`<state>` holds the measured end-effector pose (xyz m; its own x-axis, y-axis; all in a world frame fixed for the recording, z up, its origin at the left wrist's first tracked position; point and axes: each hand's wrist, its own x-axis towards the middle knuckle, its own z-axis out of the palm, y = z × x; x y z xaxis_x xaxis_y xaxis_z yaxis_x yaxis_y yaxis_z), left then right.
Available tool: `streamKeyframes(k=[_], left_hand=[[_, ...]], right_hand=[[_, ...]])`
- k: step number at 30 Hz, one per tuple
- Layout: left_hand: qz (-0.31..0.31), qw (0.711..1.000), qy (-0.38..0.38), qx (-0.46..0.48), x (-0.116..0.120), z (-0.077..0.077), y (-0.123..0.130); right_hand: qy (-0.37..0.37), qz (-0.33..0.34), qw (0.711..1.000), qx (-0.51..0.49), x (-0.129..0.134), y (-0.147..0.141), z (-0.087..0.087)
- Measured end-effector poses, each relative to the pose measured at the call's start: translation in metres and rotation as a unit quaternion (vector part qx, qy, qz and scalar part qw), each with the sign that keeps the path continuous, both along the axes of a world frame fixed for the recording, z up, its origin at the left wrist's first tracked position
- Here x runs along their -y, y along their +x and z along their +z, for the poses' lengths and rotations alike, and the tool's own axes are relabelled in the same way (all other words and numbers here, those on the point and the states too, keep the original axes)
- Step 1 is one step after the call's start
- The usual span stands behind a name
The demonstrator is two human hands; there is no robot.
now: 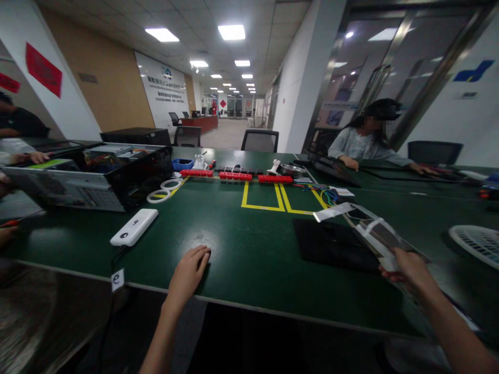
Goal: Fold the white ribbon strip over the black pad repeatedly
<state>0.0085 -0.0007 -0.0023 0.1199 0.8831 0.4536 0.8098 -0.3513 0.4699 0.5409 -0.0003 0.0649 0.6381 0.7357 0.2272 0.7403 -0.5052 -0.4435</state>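
My left hand (189,270) rests on the green table (249,259) near its front edge, fingers lying loosely on the surface, with nothing visible in it. To the right, my right hand (409,267) is closed on a clear plastic package (380,231) with white and silvery strips; its exact contents cannot be made out. The package is held tilted above the right side of a black mat (331,241). Left of my left hand lies a white power bank (134,227) with a dark cable and a paper tag (117,280).
An open computer case (132,179) stands at left, beside white rings (158,196). Red strips (235,176), coloured wires (329,195) and yellow tape outlines (263,209) lie farther back. A white basket (477,241) is at right. Other people sit at both sides.
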Motion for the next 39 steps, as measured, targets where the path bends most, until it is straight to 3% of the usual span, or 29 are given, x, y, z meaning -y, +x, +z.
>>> streamKeyframes(k=[4, 7, 9, 12, 15, 20, 32, 39], left_hand=[[0.001, 1.0, 0.001, 0.0, 0.001, 0.001, 0.0], [0.001, 1.0, -0.001, -0.002, 0.001, 0.002, 0.001], [0.0, 1.0, -0.002, -0.003, 0.001, 0.002, 0.001], [0.001, 1.0, -0.001, -0.006, 0.001, 0.001, 0.0], [-0.001, 1.0, -0.004, -0.009, 0.001, 0.001, 0.0], [0.001, 1.0, -0.002, -0.013, 0.0, 0.0, 0.0], [-0.033, 0.998, 0.009, -0.05, 0.002, 0.005, 0.001], [-0.064, 0.991, 0.009, -0.119, 0.004, 0.007, 0.0]], right_hand=[[-0.052, -0.036, 0.998, 0.018, 0.012, -0.011, 0.004], [-0.046, -0.059, 0.977, 0.201, 0.019, -0.028, 0.006], [-0.047, 0.023, 0.942, 0.332, 0.017, -0.037, 0.001], [-0.049, 0.215, 0.888, 0.404, 0.0, -0.045, -0.015], [-0.064, 0.313, 0.865, 0.387, -0.021, -0.052, -0.035], [-0.091, 0.351, 0.874, 0.323, -0.035, -0.081, -0.042], [-0.077, 0.4, 0.877, 0.255, -0.012, -0.261, -0.031], [-0.062, 0.401, 0.885, 0.228, -0.011, -0.308, -0.036]])
